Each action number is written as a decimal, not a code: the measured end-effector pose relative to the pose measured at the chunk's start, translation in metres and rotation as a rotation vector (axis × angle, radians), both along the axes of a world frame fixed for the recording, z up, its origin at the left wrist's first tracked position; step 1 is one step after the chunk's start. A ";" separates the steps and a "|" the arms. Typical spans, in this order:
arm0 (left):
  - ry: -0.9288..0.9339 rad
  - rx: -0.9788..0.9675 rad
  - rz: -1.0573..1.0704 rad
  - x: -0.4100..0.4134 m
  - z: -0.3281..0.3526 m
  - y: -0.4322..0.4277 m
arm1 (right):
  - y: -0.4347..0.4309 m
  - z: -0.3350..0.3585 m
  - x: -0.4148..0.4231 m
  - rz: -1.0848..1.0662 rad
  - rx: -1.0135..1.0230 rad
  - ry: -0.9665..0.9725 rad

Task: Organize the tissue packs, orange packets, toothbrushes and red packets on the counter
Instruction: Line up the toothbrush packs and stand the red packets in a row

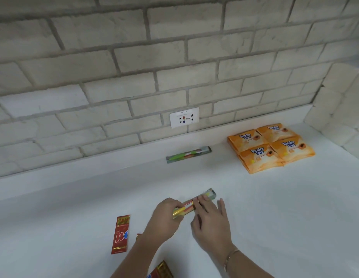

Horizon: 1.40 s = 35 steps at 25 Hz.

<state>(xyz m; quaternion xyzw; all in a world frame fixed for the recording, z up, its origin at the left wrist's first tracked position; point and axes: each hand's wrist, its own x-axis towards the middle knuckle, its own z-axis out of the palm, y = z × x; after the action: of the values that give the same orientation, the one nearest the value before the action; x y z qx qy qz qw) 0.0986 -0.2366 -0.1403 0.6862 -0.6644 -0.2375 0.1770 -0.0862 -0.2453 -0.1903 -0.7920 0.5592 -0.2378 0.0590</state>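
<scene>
White was the counter (275, 207), and on it, near the middle, we held a toothbrush pack (208, 194) that lay slanted, its far end pointing up and to the right. Our left hand (164, 217) gripped the near end of this pack with the fingers curled round it. Our right hand (211, 219) lay over the middle part with the fingers nearly straight and a little spread, the fingertips touching the wrapper; whether the thumb pinched it from below, we could not tell. A second toothbrush pack (188, 154), with a green handle inside, lay flat at the back edge, just beside the low white ledge under the brick wall (134, 67). Four orange packets (271, 147) sat in the far right corner, touching one another, two by two. To the left of our left arm a red packet (120, 234) lay flat, and another red packet (161, 270) showed partly at the lower edge. On the wall was a socket plate (184, 117). We wore a thin bracelet (230, 257) on the right wrist.
</scene>
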 end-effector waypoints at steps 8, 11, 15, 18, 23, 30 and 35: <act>-0.378 -0.220 0.112 -0.025 -0.016 -0.035 | -0.056 0.024 -0.007 0.074 0.271 0.088; -0.390 -0.212 0.176 -0.034 -0.016 -0.050 | -0.074 0.028 -0.010 0.096 0.334 0.029; -0.341 -0.248 0.243 -0.044 -0.029 -0.049 | -0.087 0.042 -0.015 0.167 0.357 -0.029; -0.287 -0.333 0.291 -0.047 -0.037 -0.038 | -0.092 0.040 -0.027 0.123 0.195 -0.152; -0.349 -0.366 0.227 -0.051 -0.044 -0.023 | -0.089 0.028 -0.037 0.004 0.147 -0.089; -0.296 -0.273 0.261 -0.044 -0.042 -0.043 | -0.100 0.034 -0.029 -0.048 0.182 0.072; -0.424 -0.251 0.232 -0.032 -0.039 -0.084 | -0.131 0.039 -0.022 -0.104 0.234 0.197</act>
<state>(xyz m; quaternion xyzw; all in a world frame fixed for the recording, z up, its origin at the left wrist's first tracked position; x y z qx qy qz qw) 0.0671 -0.3207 -0.1791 0.7649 -0.6277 0.0178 0.1437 -0.1087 -0.3762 -0.1513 -0.7691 0.6265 -0.0946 0.0834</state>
